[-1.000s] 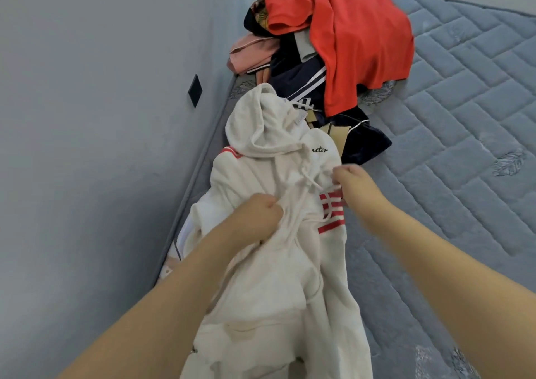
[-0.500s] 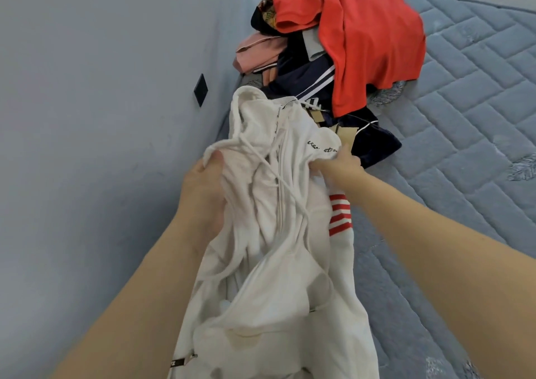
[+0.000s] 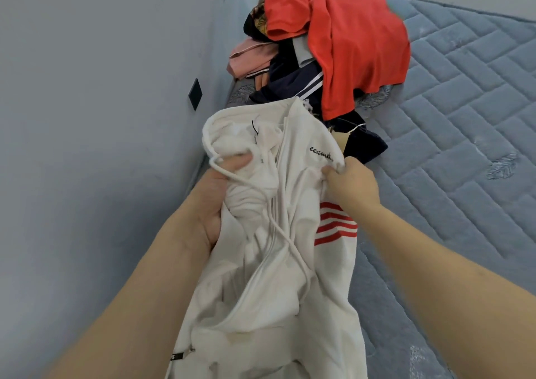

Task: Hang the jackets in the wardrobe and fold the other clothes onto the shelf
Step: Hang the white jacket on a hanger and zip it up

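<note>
A white zip hooded jacket with red stripes on one sleeve and small black lettering hangs between my hands above the mattress. My left hand grips the bunched hood side, thumb over the fabric near the drawstring. At the lettered shoulder, my right hand pinches the cloth. Beyond the jacket lies a heap of clothes: a red garment on top, a navy piece with white stripes, a pink one.
A grey quilted mattress fills the right side. Close on the left runs a grey wall carrying a black wall plate. A paper tag shows beside the navy piece.
My left hand has moved from the jacket's front up to the hood side. The right hand shifted to the lettered shoulder, and the jacket is lifted and spread wider.
</note>
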